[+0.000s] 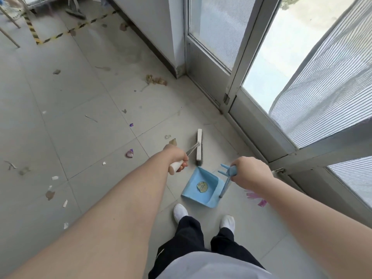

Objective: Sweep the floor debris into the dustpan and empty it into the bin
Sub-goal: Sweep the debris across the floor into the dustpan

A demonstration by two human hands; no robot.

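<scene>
My left hand (177,157) grips the white handle of a broom. Its white head (199,144) rests on the grey tile floor just beyond the dustpan. My right hand (244,171) holds the blue upright handle of the blue dustpan (193,193), which stands on the floor in front of my feet, its mouth facing the broom. A round sticker shows inside the pan. Debris lies scattered over the tiles to the left: dry leaves (156,79), a purple wrapper (129,153), paper scraps (54,177). No bin is in view.
Glass doors with metal frames (249,63) run along the right, and a wall corner (177,71) stands ahead. A pink mark (256,198) is on the floor right of the pan. Yellow-black tape (60,34) and another broom (75,14) lie far back left.
</scene>
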